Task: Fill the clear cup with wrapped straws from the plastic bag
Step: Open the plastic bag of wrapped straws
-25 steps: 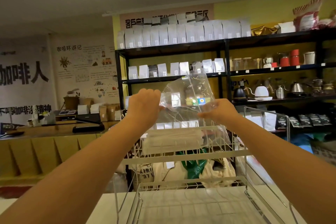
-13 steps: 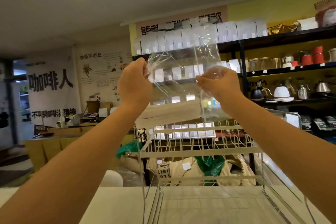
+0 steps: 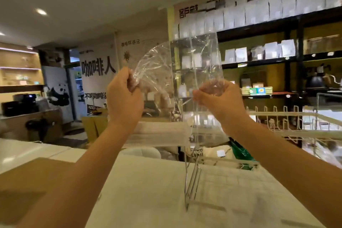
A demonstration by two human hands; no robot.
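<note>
A clear plastic bag (image 3: 166, 72) hangs in the air in front of me, above the counter. My left hand (image 3: 124, 96) pinches its upper left edge. My right hand (image 3: 218, 98) grips the plastic on the right side. Both hands are raised to chest height, with the bag's top spread between them and rising above my fingers. A bundle of white paper-wrapped straws (image 3: 159, 135) lies crosswise in the bottom of the bag, below my left hand. No clear cup is in view.
A white wire rack (image 3: 277, 131) stands on the pale counter (image 3: 144, 190) to the right, its metal leg (image 3: 190, 181) just below the bag. A brown board (image 3: 27, 181) lies at the counter's left. Dark shelves with white pouches (image 3: 259, 11) and kettles fill the back right.
Both hands have lifted the bag higher and to the left, off the wire rack. The view has swung left, and the bag's top is pulled wider apart.
</note>
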